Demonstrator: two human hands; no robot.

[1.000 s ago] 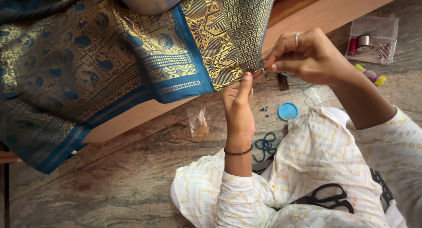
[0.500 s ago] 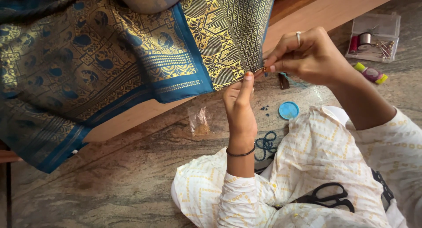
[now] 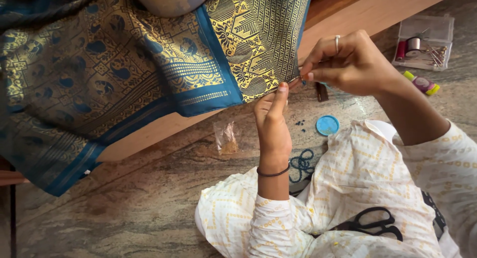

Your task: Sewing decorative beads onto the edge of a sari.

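The left hand propped the gold-and-blue fabric hem with fingers together, while right hand fingers, pinched on a needle, needed a shallow, steady stitch.

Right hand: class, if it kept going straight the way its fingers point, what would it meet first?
Probably the gold-patterned cloth edge: the right hand points left at it, beside the left hand. Depth is unclear.

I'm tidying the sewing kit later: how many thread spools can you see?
3, maybe more hidden: a red spool and a grey spool inside the clear plastic box, and a yellow-ended spool on the stone floor just below it.
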